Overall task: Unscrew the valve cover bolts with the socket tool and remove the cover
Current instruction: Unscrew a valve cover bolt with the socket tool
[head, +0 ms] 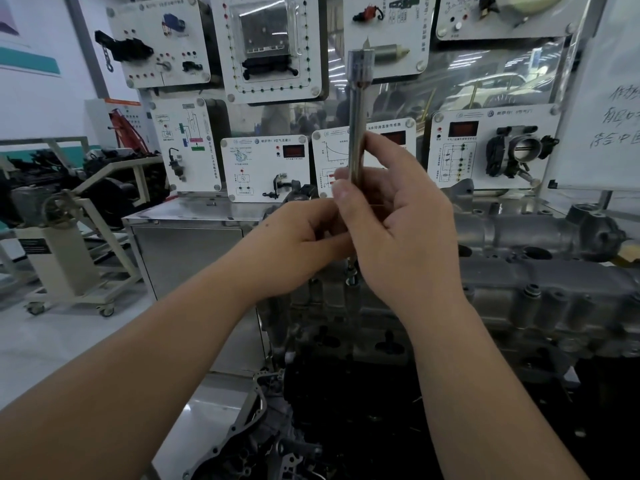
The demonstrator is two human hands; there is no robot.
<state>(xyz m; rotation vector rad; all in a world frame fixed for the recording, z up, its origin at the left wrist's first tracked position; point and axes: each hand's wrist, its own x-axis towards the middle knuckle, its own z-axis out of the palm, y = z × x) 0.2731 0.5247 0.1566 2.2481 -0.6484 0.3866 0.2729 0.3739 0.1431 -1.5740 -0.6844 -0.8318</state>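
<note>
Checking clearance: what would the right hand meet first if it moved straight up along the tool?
Nothing close: above the right hand the socket tool ends in open air; the display panels seem well behind, though depth is unclear.

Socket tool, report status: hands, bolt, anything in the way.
Both hands on the socket tool, upright: right hand fingers round the shaft, left hand gripping lower. Bolt showing under the hands, tip hidden. Valve cover on the engine. Nothing blocking.

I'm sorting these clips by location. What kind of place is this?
Most likely an automotive training workshop. Labelled sensor demonstration panels hang on a display board, one carrying a throttle body; a bare engine sits in front, and both hands grip a socket tool above it.
</note>
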